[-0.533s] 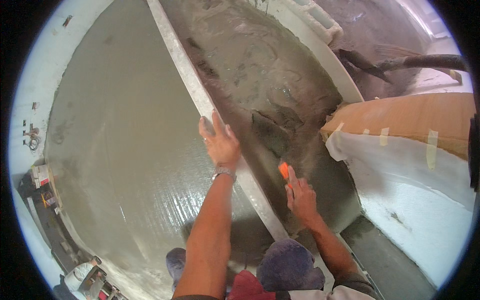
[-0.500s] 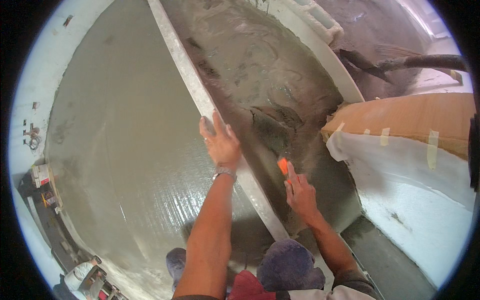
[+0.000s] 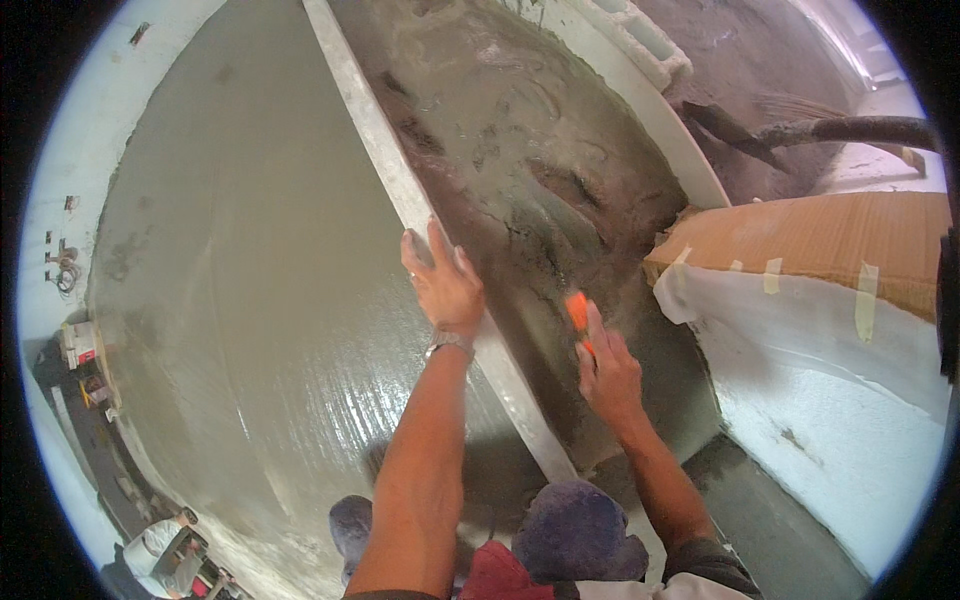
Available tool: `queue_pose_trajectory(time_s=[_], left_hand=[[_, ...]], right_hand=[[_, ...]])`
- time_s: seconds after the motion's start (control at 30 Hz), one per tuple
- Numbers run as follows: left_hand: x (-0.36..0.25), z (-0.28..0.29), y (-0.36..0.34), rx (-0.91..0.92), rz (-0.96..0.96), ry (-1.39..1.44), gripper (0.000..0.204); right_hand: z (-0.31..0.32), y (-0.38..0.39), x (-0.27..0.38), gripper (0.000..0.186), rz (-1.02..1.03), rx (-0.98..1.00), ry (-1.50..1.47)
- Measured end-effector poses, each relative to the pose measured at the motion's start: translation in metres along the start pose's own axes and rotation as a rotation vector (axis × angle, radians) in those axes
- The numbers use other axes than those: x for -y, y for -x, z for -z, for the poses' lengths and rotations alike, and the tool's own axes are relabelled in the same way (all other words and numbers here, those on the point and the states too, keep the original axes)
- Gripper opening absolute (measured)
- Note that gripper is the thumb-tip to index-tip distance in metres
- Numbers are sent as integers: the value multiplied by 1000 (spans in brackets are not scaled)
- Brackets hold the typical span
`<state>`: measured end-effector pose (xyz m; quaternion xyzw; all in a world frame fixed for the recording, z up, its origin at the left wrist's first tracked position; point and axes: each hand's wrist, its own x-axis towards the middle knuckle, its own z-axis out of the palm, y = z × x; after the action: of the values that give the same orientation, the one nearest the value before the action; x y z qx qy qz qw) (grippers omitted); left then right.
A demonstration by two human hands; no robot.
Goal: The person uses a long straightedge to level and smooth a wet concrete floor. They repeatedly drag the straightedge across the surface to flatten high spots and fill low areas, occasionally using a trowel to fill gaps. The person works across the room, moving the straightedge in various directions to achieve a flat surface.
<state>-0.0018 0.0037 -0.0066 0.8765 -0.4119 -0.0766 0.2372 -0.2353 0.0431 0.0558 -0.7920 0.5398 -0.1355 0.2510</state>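
A long pale straightedge (image 3: 365,125) runs diagonally over wet grey concrete, from the far edge down to my knees. My left hand (image 3: 447,290) grips it near its middle, with the fingers over its top and left edge. To its right, my right hand (image 3: 612,375) is closed around the orange handle (image 3: 577,312) of a trowel. The trowel's blade (image 3: 560,225) is smeared grey and lies in the rough wet concrete (image 3: 480,90), so its outline is hard to make out. Left of the straightedge the concrete (image 3: 260,220) is smooth and shiny.
A cardboard-covered ledge (image 3: 810,235) with tape and plastic stands at the right. Beyond it are a shovel (image 3: 735,132) and a concrete block (image 3: 640,45). A pale wall (image 3: 60,180) curves along the left. What looks like a person (image 3: 160,555) is at the lower left.
My right hand and the trowel have moved slightly away from me and to the right through the wet concrete. My left hand stays on the straightedge.
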Motion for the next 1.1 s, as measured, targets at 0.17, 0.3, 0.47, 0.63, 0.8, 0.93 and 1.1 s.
queue_pose_trajectory(time_s=[0.17,0.3,0.47,0.63,0.8,0.93,1.1], left_hand=[[0,4,0,27,14,-27,56],[-2,2,0,15,-4,-49,55],[-2,5,-1,0,-16,-24,55],[-4,2,-1,-5,-22,-3,56],[-1,6,-2,-16,-17,-4,55],[-4,8,-2,-8,-25,22,55],[-1,6,-2,-19,-16,2,56]], right_hand=[[31,88,-17,66,-98,189,39],[28,100,-24,67,-97,249,133],[9,35,-34,69,-81,158,178],[-11,-35,-28,65,-9,53,191],[-11,-57,2,66,86,84,149],[-24,-75,32,65,131,199,134],[-58,-132,55,60,151,207,108]])
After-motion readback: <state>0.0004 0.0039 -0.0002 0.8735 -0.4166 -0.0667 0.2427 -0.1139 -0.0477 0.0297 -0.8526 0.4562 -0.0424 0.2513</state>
